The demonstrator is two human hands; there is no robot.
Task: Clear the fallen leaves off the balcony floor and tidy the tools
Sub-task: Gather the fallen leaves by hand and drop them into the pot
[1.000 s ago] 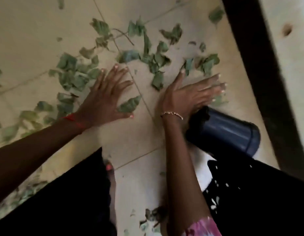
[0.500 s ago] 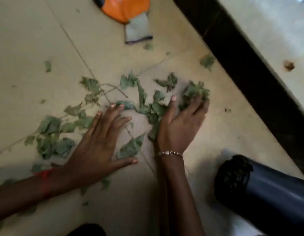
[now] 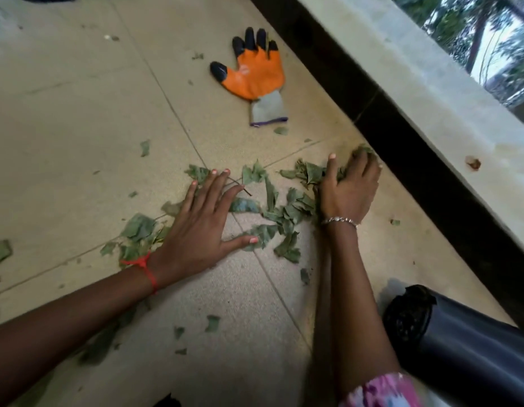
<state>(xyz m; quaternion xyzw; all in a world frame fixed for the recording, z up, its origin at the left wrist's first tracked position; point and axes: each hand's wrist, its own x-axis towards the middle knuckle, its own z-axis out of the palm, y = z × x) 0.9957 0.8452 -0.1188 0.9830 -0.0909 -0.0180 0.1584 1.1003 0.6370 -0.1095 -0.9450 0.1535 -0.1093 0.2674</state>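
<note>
Gathering leaves [image 3: 285, 213] on the balcony floor [image 3: 78, 113].
The left hand [image 3: 200, 230], flat and spread, is pressing them down, seemingly corralling; the right hand [image 3: 351, 193] is curling round a clump beside the wall [image 3: 401, 121]; the tipped bin [image 3: 475, 351] is lying nearby, likely awaiting loading.

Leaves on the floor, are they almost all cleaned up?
Not yet. The tipped bin looks to hold some already. The left hand presses flat and the right hand cups a clump of leaves. To do: the rest scattered across the floor, and the orange glove to tidy.
</note>
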